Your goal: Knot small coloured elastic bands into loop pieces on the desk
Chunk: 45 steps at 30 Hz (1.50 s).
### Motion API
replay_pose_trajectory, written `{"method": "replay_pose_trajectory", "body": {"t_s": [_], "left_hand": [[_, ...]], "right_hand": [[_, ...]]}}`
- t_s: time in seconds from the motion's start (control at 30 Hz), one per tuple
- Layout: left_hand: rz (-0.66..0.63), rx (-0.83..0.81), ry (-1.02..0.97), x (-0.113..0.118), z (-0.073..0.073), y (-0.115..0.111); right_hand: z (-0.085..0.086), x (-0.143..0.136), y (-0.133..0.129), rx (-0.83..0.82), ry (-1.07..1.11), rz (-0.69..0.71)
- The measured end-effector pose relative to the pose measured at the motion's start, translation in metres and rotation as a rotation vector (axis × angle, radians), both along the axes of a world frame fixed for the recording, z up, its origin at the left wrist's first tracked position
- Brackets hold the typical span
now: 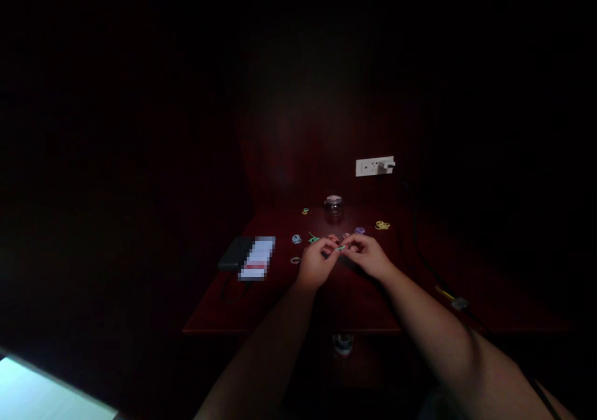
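Both hands meet above the worktop [280, 311], fingertips nearly together. The left hand [318, 264] and the right hand [369, 257] pinch a small green band [341, 247] between them, thumbs and index fingers drawn in close on it; it is too small and dim to tell whether it is stretched or looped.

Beyond the hands, little coloured bands lie on the worktop in separate groups. From left to right come a blue cluster [296, 239], a green cluster [313, 238] just past the left hand, a red-orange cluster [333, 238] directly behind the fingers, a few pink bands [346, 236], a purple cluster [359, 231] just beyond the right hand, and a yellow cluster [382, 225] farther right. A single loop [295, 260] lies just beside the left hand, and a pair of bands [305, 211], one greenish and one yellow, sits farther back.

A clear lidded jar [334, 206] stands upright near the back wall. To the left, a phone [257, 258] with a lit, blurred screen lies against a dark, flat case [235, 253]. A white socket plate [370, 167] with a plug [386, 165] is fixed on the wall, and a dark cable [416, 239] trails down the right side of the worktop.
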<state>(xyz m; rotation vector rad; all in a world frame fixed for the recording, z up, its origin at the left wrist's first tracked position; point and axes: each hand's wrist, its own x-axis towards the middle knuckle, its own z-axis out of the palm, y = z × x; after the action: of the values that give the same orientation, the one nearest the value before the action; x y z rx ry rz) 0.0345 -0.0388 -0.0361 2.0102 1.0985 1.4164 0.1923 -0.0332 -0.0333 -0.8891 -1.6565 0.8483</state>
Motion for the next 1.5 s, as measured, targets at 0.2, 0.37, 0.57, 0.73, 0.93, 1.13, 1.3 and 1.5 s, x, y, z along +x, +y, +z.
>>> {"method": "replay_pose_trajectory", "body": {"t_s": [0.2,0.37,0.57,0.73,0.93,1.13,1.3,1.5], "left_hand": [[-0.023,-0.001,0.011,0.0003,-0.0002,-0.0010],[-0.010,0.004,0.005,0.0003,-0.0023,0.0005],[0.001,0.009,0.007,-0.0003,-0.0053,0.0029],[0.001,-0.016,-0.041,0.0004,-0.0039,0.0018],[0.018,-0.001,-0.052,-0.0003,-0.0009,0.0001],[-0.009,-0.014,-0.057,-0.0007,-0.0016,0.0006],[-0.098,-0.143,-0.113,0.0007,-0.0029,0.0002],[-0.200,-0.296,-0.209,0.0029,-0.0040,-0.0004]], "right_hand": [[0.0025,0.0000,-0.0016,0.005,0.032,-0.009],[0.0005,0.0005,-0.0002,-0.019,0.052,0.008],[0.0026,0.0008,-0.0002,0.033,0.044,-0.030],[0.0024,0.0012,-0.0001,0.019,0.031,-0.028],[-0.0004,-0.0001,0.0002,-0.093,0.046,0.031],[0.0035,-0.0014,-0.0024,-0.138,0.041,0.069],[0.0021,-0.0009,-0.0016,-0.145,0.049,0.101],[0.0014,-0.0009,-0.0012,-0.146,0.053,0.106]]}}
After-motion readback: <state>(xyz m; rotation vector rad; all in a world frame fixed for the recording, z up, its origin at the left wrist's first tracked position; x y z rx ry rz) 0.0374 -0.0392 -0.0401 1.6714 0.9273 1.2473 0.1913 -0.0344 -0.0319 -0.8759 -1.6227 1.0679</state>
